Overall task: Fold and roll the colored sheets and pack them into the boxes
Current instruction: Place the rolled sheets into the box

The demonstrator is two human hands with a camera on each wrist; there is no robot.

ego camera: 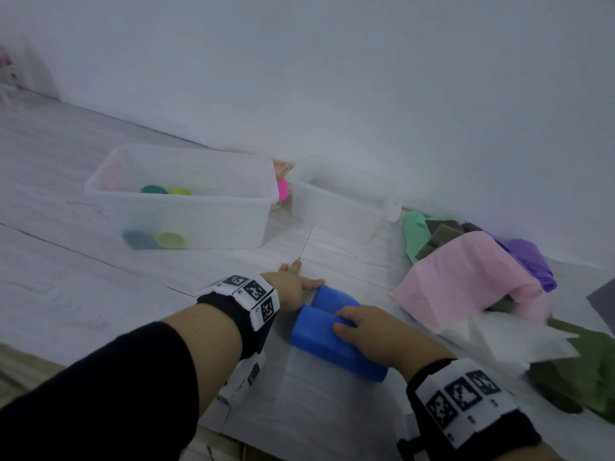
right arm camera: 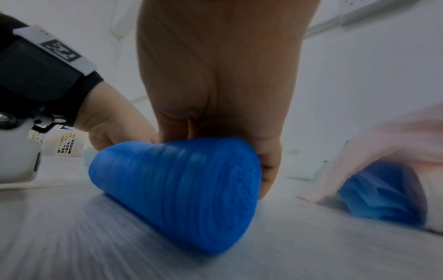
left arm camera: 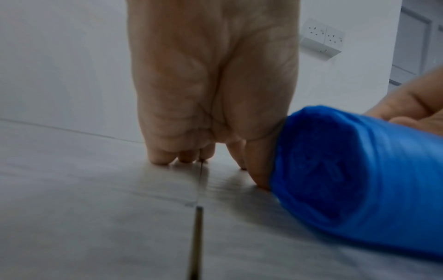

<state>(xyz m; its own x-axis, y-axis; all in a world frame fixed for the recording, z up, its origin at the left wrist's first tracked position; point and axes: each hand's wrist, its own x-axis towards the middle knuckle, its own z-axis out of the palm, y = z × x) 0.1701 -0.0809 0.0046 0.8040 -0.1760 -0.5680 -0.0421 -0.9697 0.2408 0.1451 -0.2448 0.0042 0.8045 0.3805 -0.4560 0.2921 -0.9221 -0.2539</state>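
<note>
Floor [ego camera: 100,294] | blue roll [ego camera: 336,341] | right hand [ego camera: 372,331] hides fingertips

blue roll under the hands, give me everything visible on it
The blue roll is a bright blue sheet wound into a fat cylinder; the left wrist view shows the layered end. The surface looks soft and faintly ribbed. It lies on its side on the pale floor, in front of the two clear boxes. The right hand rests on top, fingers curled over it. The left hand touches its far end, fingertips on the floor.
</note>
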